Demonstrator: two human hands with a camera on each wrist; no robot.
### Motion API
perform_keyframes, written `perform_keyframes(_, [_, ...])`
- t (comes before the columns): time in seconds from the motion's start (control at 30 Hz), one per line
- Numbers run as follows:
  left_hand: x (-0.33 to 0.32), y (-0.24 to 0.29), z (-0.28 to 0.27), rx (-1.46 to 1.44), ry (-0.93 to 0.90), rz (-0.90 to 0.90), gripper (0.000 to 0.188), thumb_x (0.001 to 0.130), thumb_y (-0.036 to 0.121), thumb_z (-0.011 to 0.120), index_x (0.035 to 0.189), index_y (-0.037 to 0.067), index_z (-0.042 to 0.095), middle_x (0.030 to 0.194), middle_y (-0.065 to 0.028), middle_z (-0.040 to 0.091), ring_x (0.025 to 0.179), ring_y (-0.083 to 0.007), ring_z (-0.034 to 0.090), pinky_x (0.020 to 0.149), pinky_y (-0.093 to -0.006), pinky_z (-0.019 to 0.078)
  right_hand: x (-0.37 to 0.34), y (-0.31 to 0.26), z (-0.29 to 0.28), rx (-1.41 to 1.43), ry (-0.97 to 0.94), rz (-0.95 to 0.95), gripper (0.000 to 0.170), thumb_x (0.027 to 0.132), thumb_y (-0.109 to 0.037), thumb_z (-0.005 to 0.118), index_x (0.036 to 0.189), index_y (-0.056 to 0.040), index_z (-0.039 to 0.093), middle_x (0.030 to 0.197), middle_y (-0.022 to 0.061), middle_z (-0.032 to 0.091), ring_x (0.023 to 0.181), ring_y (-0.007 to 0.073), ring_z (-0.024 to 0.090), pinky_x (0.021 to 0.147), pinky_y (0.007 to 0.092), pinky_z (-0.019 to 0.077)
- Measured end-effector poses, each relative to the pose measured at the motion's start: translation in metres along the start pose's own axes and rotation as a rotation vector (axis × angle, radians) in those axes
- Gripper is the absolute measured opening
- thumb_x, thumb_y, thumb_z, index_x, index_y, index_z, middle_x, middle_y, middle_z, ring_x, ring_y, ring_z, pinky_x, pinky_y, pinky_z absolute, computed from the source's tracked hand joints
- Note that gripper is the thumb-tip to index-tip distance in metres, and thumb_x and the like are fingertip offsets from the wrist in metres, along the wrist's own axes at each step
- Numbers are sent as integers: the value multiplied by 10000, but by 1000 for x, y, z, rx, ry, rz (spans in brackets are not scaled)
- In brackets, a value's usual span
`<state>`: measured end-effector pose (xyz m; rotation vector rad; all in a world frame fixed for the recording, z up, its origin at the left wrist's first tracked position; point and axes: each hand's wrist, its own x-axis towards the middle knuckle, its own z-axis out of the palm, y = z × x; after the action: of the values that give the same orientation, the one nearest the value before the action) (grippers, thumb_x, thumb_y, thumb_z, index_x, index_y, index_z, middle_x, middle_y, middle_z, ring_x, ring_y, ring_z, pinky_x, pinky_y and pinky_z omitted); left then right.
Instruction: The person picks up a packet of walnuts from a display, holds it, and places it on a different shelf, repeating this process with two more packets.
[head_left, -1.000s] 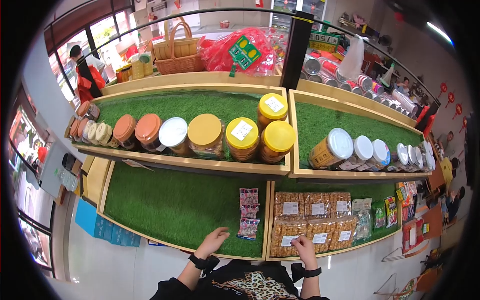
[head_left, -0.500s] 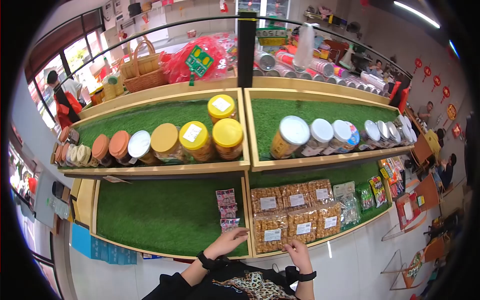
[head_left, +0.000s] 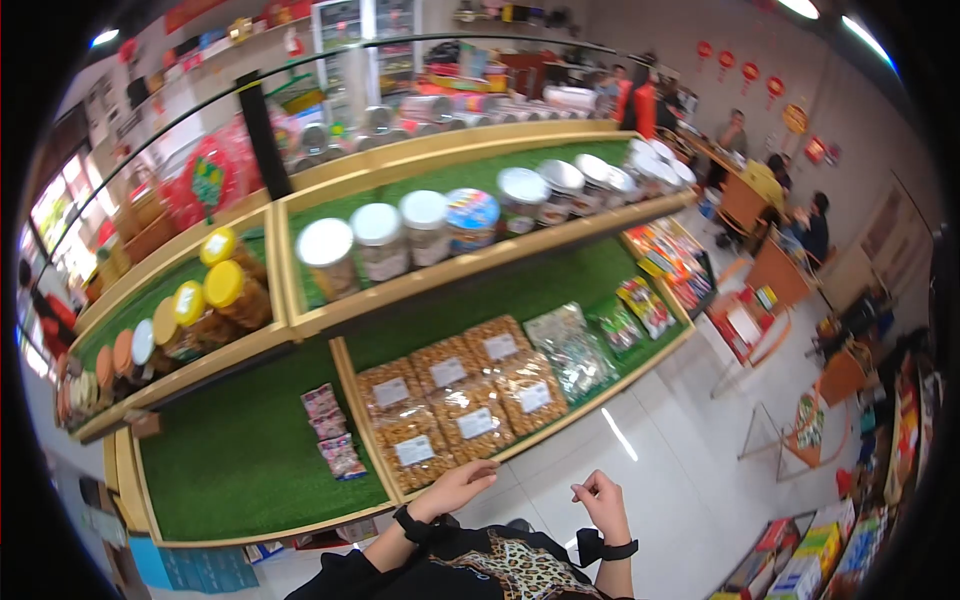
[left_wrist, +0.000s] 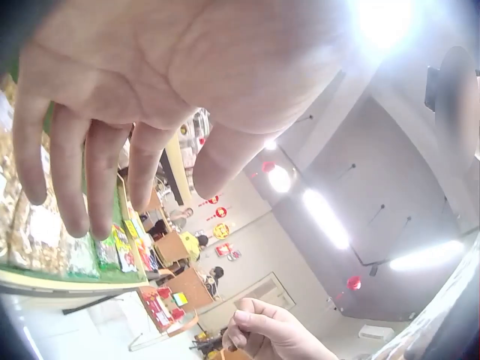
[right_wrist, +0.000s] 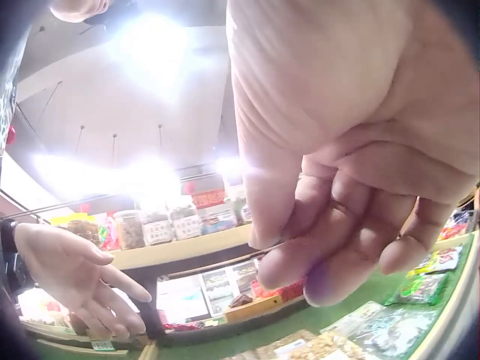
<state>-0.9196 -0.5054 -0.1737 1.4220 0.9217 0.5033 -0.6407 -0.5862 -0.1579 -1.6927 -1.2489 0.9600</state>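
My left hand (head_left: 456,488) hovers in front of the shelf's lower edge, near the clear bags of golden-brown snack pieces (head_left: 471,422). In the left wrist view its fingers (left_wrist: 97,172) extend loosely, with nothing in the palm. To its right, over the floor, hangs my right hand (head_left: 603,502). The right wrist view shows loosely bent fingers (right_wrist: 360,247), with the thumb close to the index finger and no object between them. Three small pink packets (head_left: 334,432) lie in a column on the green mat in the lower left section, left of the bags.
White-lidded jars (head_left: 379,240) line the upper shelf, with yellow-lidded jars (head_left: 232,290) in its left section. A clear bag of pale pieces (head_left: 572,350) and small bright packets (head_left: 645,306) lie right of the snack bags. Chairs (head_left: 750,325) and seated people are farther right.
The head view has swung right, so the shelf sits farther left and tilted. My hands stay in front of me, and the right one now appears over the floor instead of by the snack bags.
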Motion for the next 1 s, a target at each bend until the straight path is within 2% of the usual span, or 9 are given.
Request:
perform_keyframes(0.23, [67, 9, 99, 31, -268, 8, 428, 944, 302, 540, 1266, 22, 514, 1189, -153, 608, 1089, -256, 592, 926, -336, 456, -58, 37, -95, -40, 200, 176, 212, 841, -107, 654, 731, 5, 511, 624, 104, 645, 573, 149, 631, 538, 258, 461])
perform_keyframes(0.37, [94, 27, 136, 102, -385, 20, 425, 948, 294, 538, 1268, 16, 506, 1173, -160, 611, 1101, -251, 584, 932, -334, 451, -89, 59, -120, -2, 310, 232, 211, 850, -108, 641, 736, 8, 507, 619, 100, 646, 578, 132, 619, 535, 255, 449])
perform_keyframes(0.47, [117, 42, 157, 100, -516, -65, 406, 954, 210, 537, 1293, -5, 483, 1212, -150, 586, 1131, -211, 563, 967, -311, 433, -105, 64, -128, 17, 374, 327, 203, 855, -113, 636, 740, 0, 513, 643, 89, 660, 602, 117, 614, 545, 250, 439])
perform_keyframes(0.57, [143, 59, 174, 136, -590, -83, 401, 956, 209, 532, 1296, 2, 486, 1198, -149, 596, 1114, -204, 570, 954, -307, 437, -106, 74, -135, 74, 438, 368, 194, 856, -116, 635, 741, -9, 521, 668, 81, 674, 621, 109, 614, 554, 244, 432])
perform_keyframes(0.83, [248, 86, 208, 90, -680, -13, 391, 954, 172, 536, 1297, -7, 481, 1205, -142, 588, 1128, -192, 560, 958, -294, 430, -45, 99, -190, 41, 573, 313, 192, 848, -137, 648, 753, -12, 537, 688, 75, 677, 641, 120, 616, 582, 264, 453])
perform_keyframes(0.9, [280, 102, 212, 136, -685, 13, 391, 954, 171, 535, 1297, -8, 480, 1210, -142, 584, 1131, -192, 559, 958, -295, 431, -19, 98, -210, -67, 614, 301, 210, 827, -177, 671, 827, 7, 571, 729, 97, 668, 692, 192, 642, 635, 295, 470])
perform_keyframes(1.0, [330, 124, 216, 193, -676, 122, 396, 952, 180, 539, 1295, -10, 480, 1211, -142, 583, 1132, -195, 557, 956, -299, 433, 26, 80, -239, -28, 670, 237, 185, 833, -165, 660, 880, 0, 592, 792, 101, 667, 749, 206, 646, 655, 304, 475])
